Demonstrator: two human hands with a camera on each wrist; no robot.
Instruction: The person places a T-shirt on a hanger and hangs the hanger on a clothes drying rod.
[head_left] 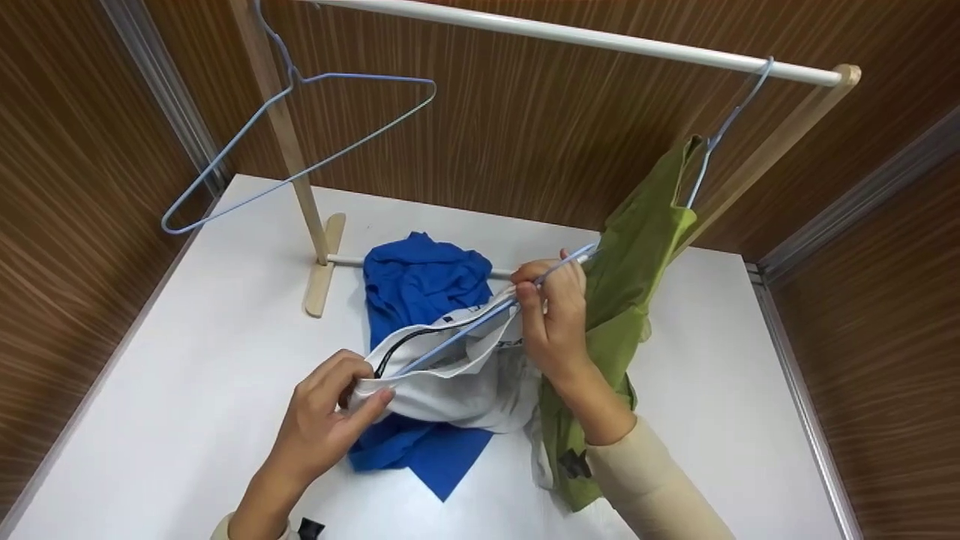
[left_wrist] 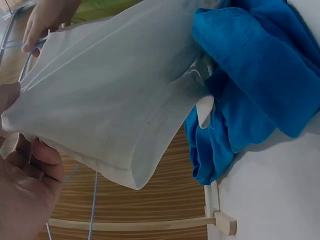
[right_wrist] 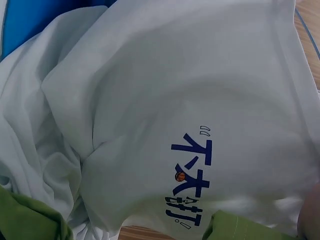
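A white T-shirt (head_left: 457,401) is held up in front of me, its opening spread between both hands. My left hand (head_left: 319,424) pinches the edge at the left end, thumb in front and fingers behind. A light-blue wire hanger (head_left: 457,334) lies inside the opening and sticks out at the right. My right hand (head_left: 559,322) grips the hanger together with the shirt's edge there. The right wrist view shows dark-blue printed characters (right_wrist: 192,175) on the white cloth. Behind and below it lies a crumpled blue garment (head_left: 420,281).
A white rail (head_left: 562,31) on wooden posts crosses the back. An unfilled blue hanger (head_left: 300,175) hangs at its left. At its right, an olive-green garment (head_left: 626,292) hangs on another hanger, close beside my right hand. Wood-grain panels (head_left: 487,142) enclose the white table (head_left: 202,390).
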